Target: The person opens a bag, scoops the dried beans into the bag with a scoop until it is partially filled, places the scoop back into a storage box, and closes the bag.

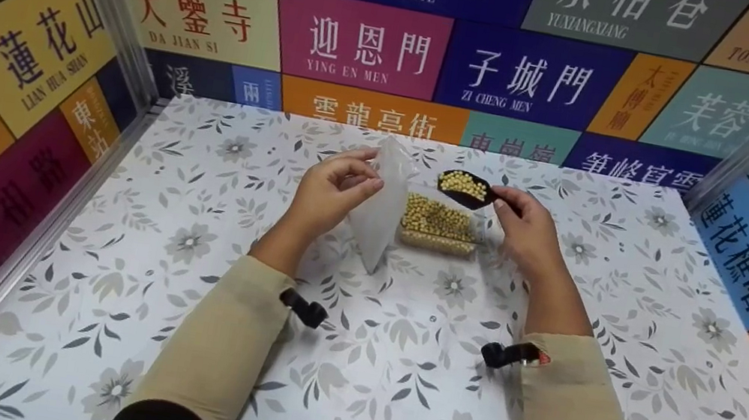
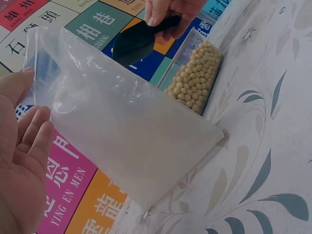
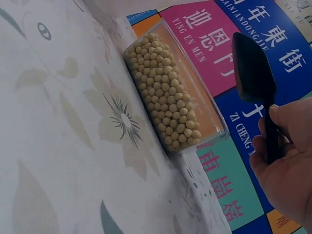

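My left hand pinches the upper edge of a translucent plastic bag, whose bottom reaches down to the tabletop. The bag looks flat, with no beans visible inside. In my right hand is the handle of a small black scoop, heaped with pale yellow soybeans in the head view. The scoop is raised over the back of a clear rectangular container, to the right of the bag. Soybeans fill much of that container.
A white tablecloth with grey flowers and leaves covers the table. Panels printed with large characters stand behind and at both sides, with metal posts at the corners. Black wrist cameras sit on both sleeves.
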`<control>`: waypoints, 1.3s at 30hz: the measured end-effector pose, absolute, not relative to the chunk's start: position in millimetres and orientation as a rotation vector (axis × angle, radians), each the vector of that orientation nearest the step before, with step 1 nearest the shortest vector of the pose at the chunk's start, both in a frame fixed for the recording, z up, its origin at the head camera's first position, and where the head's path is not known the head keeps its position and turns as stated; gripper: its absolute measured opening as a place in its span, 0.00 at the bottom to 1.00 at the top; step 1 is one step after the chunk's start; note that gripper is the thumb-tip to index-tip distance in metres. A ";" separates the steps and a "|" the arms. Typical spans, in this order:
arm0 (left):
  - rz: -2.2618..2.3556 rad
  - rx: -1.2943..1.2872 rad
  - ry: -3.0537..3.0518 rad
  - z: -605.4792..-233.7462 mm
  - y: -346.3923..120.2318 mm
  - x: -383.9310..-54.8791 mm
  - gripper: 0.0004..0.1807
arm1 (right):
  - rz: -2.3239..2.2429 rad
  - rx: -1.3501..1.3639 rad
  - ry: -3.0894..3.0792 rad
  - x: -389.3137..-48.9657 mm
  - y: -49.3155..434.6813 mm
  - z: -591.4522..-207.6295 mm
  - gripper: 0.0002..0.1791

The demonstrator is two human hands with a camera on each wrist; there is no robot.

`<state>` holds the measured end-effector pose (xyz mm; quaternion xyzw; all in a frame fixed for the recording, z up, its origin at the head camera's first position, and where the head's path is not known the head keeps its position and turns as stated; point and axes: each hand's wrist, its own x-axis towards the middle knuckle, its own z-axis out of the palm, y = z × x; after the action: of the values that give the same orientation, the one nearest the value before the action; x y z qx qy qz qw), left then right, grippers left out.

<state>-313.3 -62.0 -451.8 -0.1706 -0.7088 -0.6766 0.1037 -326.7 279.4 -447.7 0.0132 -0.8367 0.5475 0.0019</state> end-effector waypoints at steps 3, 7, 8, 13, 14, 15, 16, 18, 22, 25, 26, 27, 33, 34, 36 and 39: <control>-1.997 -0.480 -2.103 -450.8 -62.9 -313.6 0.07 | 1.709 0.066 -2.610 -324.8 276.7 -442.5 0.21; -1.982 -0.449 -2.116 -450.3 -65.0 -315.0 0.07 | 1.689 0.102 -2.600 -322.7 270.3 -433.4 0.22; -1.975 -0.445 -2.115 -450.5 -65.7 -315.3 0.07 | 1.682 0.111 -2.600 -322.4 268.2 -430.7 0.23; -1.950 -0.458 -2.101 -452.6 -67.6 -316.3 0.07 | 1.645 0.158 -2.614 -320.9 257.4 -413.7 0.23; -1.950 -0.462 -2.099 -453.0 -67.6 -316.3 0.07 | 1.634 0.168 -2.617 -320.6 255.2 -409.8 0.22; -1.951 -0.463 -2.098 -453.3 -67.6 -316.4 0.07 | 1.623 0.183 -2.620 -320.4 252.8 -405.9 0.22; -1.951 -0.465 -2.096 -453.6 -67.6 -316.6 0.07 | 1.617 0.200 -2.620 -320.4 250.4 -402.0 0.22; -1.955 -0.468 -2.091 -453.5 -67.3 -316.8 0.07 | 1.588 0.235 -2.625 -320.6 245.4 -394.0 0.22; -1.962 -0.466 -2.083 -452.7 -66.9 -317.1 0.07 | 1.498 0.320 -2.666 -321.2 235.0 -378.2 0.21; -1.956 -0.457 -2.088 -452.0 -67.0 -316.8 0.07 | 1.390 0.370 -2.721 -321.7 226.2 -366.2 0.21; -1.954 -0.455 -2.090 -451.9 -67.3 -316.6 0.06 | 1.341 0.381 -2.748 -321.9 223.0 -362.1 0.20; -1.949 -0.453 -2.093 -451.9 -67.4 -316.5 0.06 | 1.284 0.391 -2.778 -322.0 219.9 -357.7 0.20; -1.936 -0.481 -2.082 -451.2 -67.7 -316.2 0.07 | 0.954 0.482 -2.901 -324.0 204.4 -336.4 0.19; -1.937 -0.486 -2.074 -451.0 -67.7 -316.3 0.07 | 0.917 0.502 -2.907 -324.6 202.1 -334.0 0.19; -1.939 -0.494 -2.052 -451.1 -67.6 -316.8 0.07 | 0.856 0.532 -2.918 -325.1 198.5 -329.6 0.19; -1.936 -0.500 -2.022 -451.4 -67.2 -317.9 0.09 | 0.797 0.563 -2.918 -325.3 195.2 -325.7 0.18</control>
<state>-317.9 -67.2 -451.4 -0.1740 -0.7033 -0.6732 0.1482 -325.3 195.2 -325.7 0.1829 -0.9479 0.2589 0.0326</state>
